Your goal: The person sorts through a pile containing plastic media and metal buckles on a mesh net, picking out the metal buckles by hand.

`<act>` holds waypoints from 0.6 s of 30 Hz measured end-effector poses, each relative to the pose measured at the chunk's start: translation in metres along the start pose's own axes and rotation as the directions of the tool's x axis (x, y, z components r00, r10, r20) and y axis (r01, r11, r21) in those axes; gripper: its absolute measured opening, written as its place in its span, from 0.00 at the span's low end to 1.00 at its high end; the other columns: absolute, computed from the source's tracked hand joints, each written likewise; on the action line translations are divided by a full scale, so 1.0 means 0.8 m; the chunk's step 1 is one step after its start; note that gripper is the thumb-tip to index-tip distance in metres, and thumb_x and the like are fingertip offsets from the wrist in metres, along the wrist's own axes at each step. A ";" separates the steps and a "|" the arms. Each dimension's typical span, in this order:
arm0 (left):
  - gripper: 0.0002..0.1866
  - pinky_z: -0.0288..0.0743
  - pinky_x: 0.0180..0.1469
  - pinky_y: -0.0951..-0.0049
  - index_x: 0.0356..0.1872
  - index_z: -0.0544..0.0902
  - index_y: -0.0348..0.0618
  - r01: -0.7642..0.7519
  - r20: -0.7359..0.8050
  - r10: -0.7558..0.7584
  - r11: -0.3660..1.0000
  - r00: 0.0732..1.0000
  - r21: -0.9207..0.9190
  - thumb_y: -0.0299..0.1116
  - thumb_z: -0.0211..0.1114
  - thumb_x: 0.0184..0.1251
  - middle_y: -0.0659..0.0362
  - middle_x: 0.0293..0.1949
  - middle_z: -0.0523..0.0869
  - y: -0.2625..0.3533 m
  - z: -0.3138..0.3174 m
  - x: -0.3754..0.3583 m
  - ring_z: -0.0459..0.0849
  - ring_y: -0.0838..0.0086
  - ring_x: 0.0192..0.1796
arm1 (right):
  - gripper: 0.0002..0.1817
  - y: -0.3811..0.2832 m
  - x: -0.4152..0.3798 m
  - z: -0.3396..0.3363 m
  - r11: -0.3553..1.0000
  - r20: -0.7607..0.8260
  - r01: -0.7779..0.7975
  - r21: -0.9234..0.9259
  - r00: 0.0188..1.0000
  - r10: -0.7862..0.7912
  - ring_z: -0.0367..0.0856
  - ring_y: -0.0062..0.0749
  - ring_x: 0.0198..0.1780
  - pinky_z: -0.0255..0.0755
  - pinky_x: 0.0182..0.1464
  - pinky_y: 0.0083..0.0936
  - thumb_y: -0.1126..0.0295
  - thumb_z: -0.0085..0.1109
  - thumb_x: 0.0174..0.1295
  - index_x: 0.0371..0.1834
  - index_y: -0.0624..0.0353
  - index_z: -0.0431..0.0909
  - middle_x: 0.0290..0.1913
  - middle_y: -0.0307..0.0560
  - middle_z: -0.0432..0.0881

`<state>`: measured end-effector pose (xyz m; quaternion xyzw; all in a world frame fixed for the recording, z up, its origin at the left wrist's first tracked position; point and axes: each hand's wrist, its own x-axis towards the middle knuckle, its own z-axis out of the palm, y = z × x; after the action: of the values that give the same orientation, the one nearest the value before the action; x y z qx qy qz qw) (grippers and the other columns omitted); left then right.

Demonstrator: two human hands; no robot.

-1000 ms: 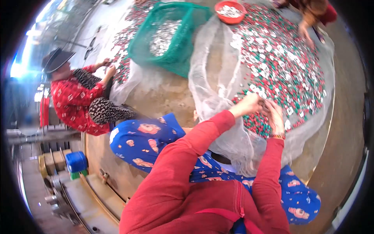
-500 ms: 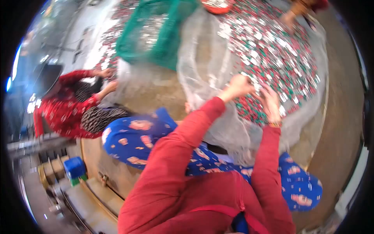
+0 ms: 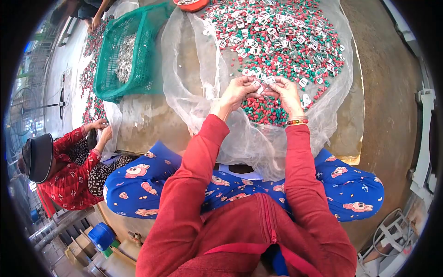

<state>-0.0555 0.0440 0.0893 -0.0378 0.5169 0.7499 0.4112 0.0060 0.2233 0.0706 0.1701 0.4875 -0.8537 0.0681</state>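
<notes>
My left hand (image 3: 237, 94) and my right hand (image 3: 288, 94) are close together over a heap of small red and green pieces (image 3: 265, 111). The left fingers are pinched on a small silvery metal buckle (image 3: 257, 85). A similar flat metal buckle (image 3: 269, 80) sits at my right fingertips, which are also closed. The fingers partly cover both buckles. More silvery buckles (image 3: 286, 44) lie scattered among the red and green pieces ahead of my hands. Everything rests on a sheer white net cloth (image 3: 251, 143) spread before my crossed legs.
A green plastic basket (image 3: 108, 87) holding metal pieces stands to the left. At the top is an orange-red bowl (image 3: 196, 6) with metal pieces. A person in a hat (image 3: 69, 180) works at the left over another heap (image 3: 93, 104). Another person's hand (image 3: 96, 22) shows at upper left.
The view has shifted and become sharper, so the heap and basket appear further left. The co-worker's hand at upper right is out of view. My hands stay close together over the heap.
</notes>
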 end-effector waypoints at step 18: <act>0.14 0.74 0.36 0.67 0.43 0.80 0.45 -0.477 0.276 0.565 0.244 0.778 0.845 0.35 0.65 0.55 0.54 0.29 0.79 -0.010 0.022 0.007 0.80 0.64 0.32 | 0.11 -0.007 -0.016 0.004 0.921 -0.082 0.005 -0.390 0.996 -0.040 0.73 0.17 0.21 0.64 0.21 0.14 0.78 0.53 0.58 0.45 0.65 0.71 0.27 0.41 0.79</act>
<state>-0.0476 0.0626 0.0888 0.3223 0.8257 0.4571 0.0733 0.0153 0.2228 0.0811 0.1850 0.6518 -0.7323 0.0689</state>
